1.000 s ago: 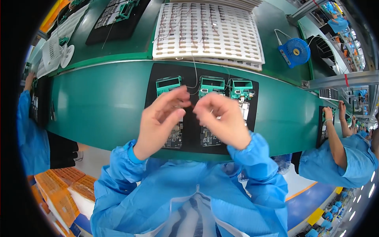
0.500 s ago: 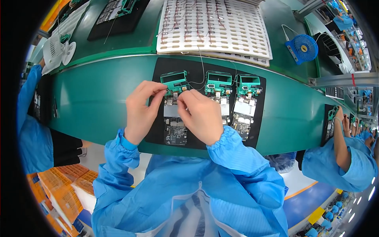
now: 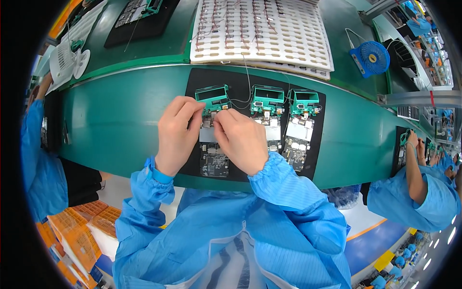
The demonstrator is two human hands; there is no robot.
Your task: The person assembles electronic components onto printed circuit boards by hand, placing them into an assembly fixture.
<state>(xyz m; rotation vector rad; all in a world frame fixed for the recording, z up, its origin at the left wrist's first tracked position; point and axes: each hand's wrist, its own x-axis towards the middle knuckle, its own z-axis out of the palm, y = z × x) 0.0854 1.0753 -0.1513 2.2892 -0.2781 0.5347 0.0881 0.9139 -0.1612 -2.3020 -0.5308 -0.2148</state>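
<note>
Three green plastic frames stand in a row on a black mat (image 3: 317, 139), each joined to a circuit board below it. The leftmost frame (image 3: 212, 94) tilts slightly, and its board (image 3: 214, 161) shows between and below my hands. My left hand (image 3: 178, 137) pinches at the lower left corner of that frame. My right hand (image 3: 242, 140) has thumb and finger together just below its lower right edge. Whatever either fingertip pinch holds is too small or hidden. The middle frame (image 3: 268, 97) and right frame (image 3: 305, 100) sit untouched, with thin grey cables looping beside them.
Beyond the green bench (image 3: 115, 120), a white foam tray (image 3: 262, 36) carries rows of small parts with thin wires. A blue fan (image 3: 370, 58) stands at the far right. Co-workers in blue sit at both sides. Orange crates (image 3: 77, 231) stand at lower left.
My left hand has shifted slightly right, its fingertips closer to my right hand. My right hand has slid a little left. A co-worker's arm at the left has moved.
</note>
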